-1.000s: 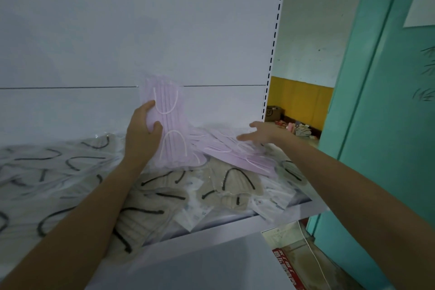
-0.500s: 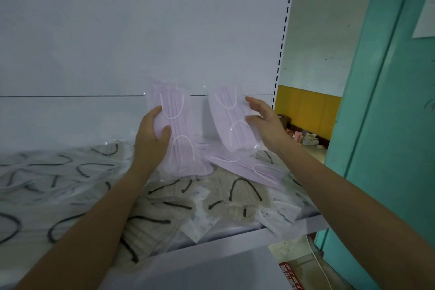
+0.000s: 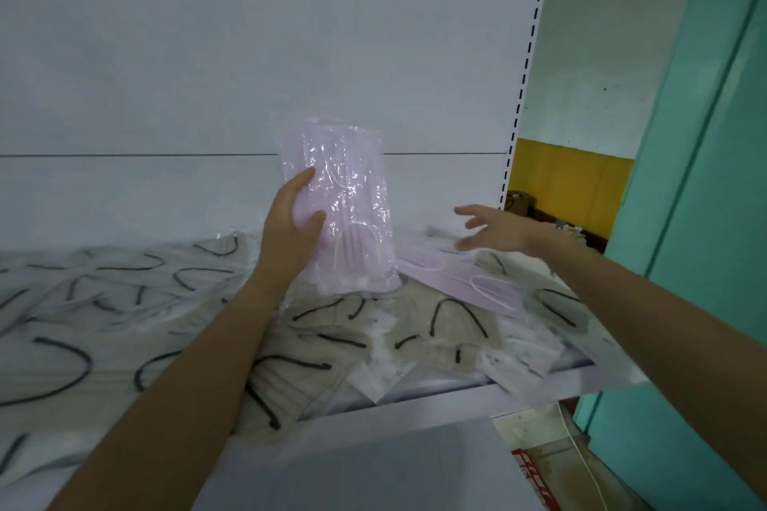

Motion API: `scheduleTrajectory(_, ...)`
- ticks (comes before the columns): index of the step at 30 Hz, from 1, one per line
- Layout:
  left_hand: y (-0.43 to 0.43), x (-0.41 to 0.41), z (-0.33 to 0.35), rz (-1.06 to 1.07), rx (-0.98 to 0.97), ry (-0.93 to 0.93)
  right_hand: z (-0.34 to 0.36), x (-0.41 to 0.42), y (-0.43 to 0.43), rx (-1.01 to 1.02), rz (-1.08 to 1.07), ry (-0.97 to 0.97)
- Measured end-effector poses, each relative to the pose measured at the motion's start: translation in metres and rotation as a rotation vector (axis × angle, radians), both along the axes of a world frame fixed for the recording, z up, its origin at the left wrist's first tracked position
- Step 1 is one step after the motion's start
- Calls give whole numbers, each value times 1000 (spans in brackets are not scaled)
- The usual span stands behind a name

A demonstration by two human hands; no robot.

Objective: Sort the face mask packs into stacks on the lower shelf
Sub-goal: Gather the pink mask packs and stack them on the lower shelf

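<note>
My left hand [image 3: 290, 232] grips a bundle of pink mask packs [image 3: 346, 212] in clear wrap, held upright above the shelf's heap. My right hand [image 3: 494, 230] is blurred, with fingers spread and nothing in it, hovering over more pink packs [image 3: 465, 282] lying flat at the right of the heap. Beige masks with black ear loops [image 3: 448, 328] fill the middle of the shelf. White packs with black loops [image 3: 103, 290] cover its left side.
The white shelf's front lip [image 3: 415, 407] runs below the heap, with a white back panel [image 3: 249, 54] behind and a slotted upright [image 3: 527, 66] at the right. A teal wall [image 3: 705, 178] stands close on the right. A red-printed box [image 3: 535, 477] sits on the floor.
My right hand put its pink pack onto the bundle in my left hand, let go, and moved right and down toward the flat pink packs. The left hand's bundle looks thicker.
</note>
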State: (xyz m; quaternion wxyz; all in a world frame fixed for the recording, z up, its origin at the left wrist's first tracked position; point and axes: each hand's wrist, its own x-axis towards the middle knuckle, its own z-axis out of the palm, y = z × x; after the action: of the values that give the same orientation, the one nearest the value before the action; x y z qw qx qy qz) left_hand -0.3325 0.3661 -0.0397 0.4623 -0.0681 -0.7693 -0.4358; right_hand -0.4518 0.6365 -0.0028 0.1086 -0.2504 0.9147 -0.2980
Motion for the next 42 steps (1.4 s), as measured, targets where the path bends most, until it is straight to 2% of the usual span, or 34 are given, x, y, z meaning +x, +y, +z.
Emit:
scheduleTrajectory(1, -1, -2, -1, 8, -8, 0, -4, -2, 10, 108, 14, -55)
scheduleTrajectory(3, -2, -6, -3, 28, -12, 3, -14, -3, 16, 188, 24, -78)
scheduleTrajectory(9, -3, -11, -6, 63, -34, -8, -31, -1, 5, -7, 56, 9)
scheduleTrajectory(16, 1, -7, -5, 89, -11, -39, -40, 6, 2, -144, 130, 47)
scheduleTrajectory(18, 1, -7, -5, 103, -9, -30, -39, 7, 3, -260, 114, 19)
scheduleTrajectory(24, 0, -6, -3, 215, 93, 42, -3, 8, 1, -844, 61, -111)
scheduleTrajectory(28, 5, -4, 0, 176, 120, 13, 12, 17, -36, -1086, 99, -160)
scheduleTrajectory(32, 13, 0, 6, 73, 219, -37, -1, 29, -91, -1075, 98, -93)
scheduleTrajectory(37, 2, 2, 5, 122, 195, -66, -5, 44, -124, -972, 114, -9)
scheduleTrajectory(42, -4, 1, 8, 111, 330, -116, -5, 38, -130, -1114, 128, -46)
